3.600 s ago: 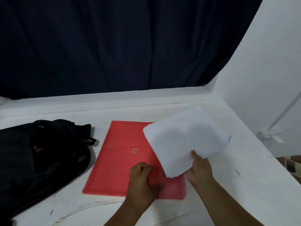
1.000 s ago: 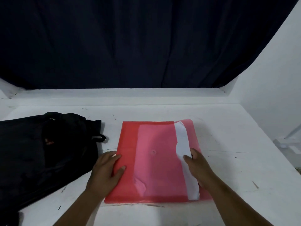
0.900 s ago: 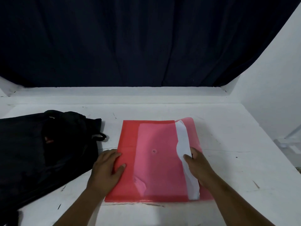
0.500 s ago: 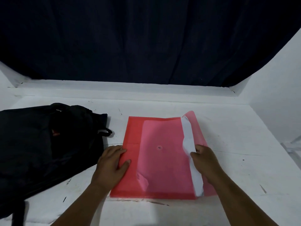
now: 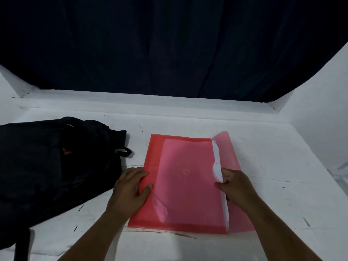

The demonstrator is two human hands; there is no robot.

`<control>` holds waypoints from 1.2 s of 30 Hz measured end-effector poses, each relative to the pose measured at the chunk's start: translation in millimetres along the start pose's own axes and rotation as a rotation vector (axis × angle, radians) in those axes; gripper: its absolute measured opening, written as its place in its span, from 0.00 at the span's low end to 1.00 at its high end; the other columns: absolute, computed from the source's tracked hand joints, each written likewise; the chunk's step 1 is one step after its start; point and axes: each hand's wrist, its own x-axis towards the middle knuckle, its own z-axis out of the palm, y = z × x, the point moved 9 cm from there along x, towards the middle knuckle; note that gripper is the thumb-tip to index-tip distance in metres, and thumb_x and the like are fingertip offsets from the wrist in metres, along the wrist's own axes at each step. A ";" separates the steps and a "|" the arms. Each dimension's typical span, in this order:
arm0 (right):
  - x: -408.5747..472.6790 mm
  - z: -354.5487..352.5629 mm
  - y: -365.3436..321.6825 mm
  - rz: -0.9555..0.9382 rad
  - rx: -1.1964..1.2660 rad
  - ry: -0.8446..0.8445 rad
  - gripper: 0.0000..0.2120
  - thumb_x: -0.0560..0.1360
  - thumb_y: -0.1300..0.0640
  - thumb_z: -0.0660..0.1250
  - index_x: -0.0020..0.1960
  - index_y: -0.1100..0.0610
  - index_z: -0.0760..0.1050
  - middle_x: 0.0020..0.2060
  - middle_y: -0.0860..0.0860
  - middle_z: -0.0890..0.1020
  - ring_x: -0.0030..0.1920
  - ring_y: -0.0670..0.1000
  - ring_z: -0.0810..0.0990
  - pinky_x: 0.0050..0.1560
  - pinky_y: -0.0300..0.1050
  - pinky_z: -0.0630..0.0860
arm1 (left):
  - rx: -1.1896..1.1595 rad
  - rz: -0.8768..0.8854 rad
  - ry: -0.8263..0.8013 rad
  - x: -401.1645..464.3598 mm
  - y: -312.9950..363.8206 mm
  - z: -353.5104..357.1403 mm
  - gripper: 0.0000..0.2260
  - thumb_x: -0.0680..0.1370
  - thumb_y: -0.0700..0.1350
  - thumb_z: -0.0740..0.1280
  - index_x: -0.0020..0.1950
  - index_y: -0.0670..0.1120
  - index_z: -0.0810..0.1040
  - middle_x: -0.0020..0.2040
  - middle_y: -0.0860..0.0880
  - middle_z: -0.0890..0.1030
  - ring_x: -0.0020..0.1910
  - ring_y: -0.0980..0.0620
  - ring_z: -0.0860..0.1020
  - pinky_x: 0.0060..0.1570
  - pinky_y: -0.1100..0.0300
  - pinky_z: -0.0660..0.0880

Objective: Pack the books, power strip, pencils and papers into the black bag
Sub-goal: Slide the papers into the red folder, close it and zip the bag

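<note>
Head view: dark curtain (image 5: 169,44) at twelve o'clock, soft black fabric bag (image 5: 52,162) slumped at nine on the white desk (image 5: 282,147). Dead centre, the translucent red plastic envelope folder (image 5: 180,185), flap open. Left hand (image 5: 130,187) presses flat, fingers spread, on its nine o'clock edge. Right hand (image 5: 235,185) pinches the white papers (image 5: 218,162) at three, now nearly all inside versus seconds ago.
</note>
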 end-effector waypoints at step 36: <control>2.8 6.7 14.7 0.192 0.425 -0.050 0.14 0.71 0.61 0.74 0.56 0.54 0.79 0.44 0.50 0.86 0.41 0.52 0.86 0.41 0.48 0.84 | -0.013 0.009 0.020 -0.2 1.9 -3.0 0.24 0.73 0.63 0.65 0.63 0.51 0.81 0.64 0.56 0.78 0.68 0.55 0.70 0.68 0.46 0.71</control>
